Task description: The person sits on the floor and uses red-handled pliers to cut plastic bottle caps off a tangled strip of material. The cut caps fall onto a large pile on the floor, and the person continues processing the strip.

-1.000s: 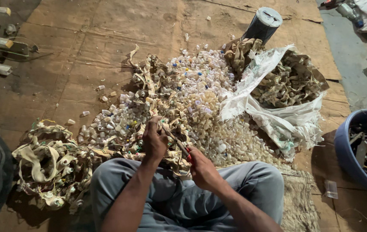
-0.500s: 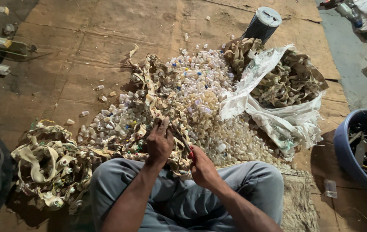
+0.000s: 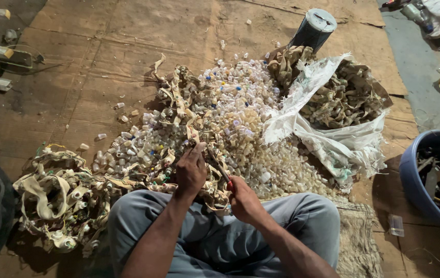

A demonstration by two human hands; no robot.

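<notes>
Tool (image 3: 221,172) tip hidden between hands (image 3: 191,172), strips (image 3: 215,191).

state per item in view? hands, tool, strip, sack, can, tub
left hand: closed on the tan strip, over the lap
right hand: closed on the red-handled tool
red-handled tool: tip at the strip; blades too small to tell
tan strip: draped, held up at one end
white sack: open, slumped, full of tan scraps
dark can: tilted, slotted lid on
blue tub: open, holds mixed scrap
</notes>
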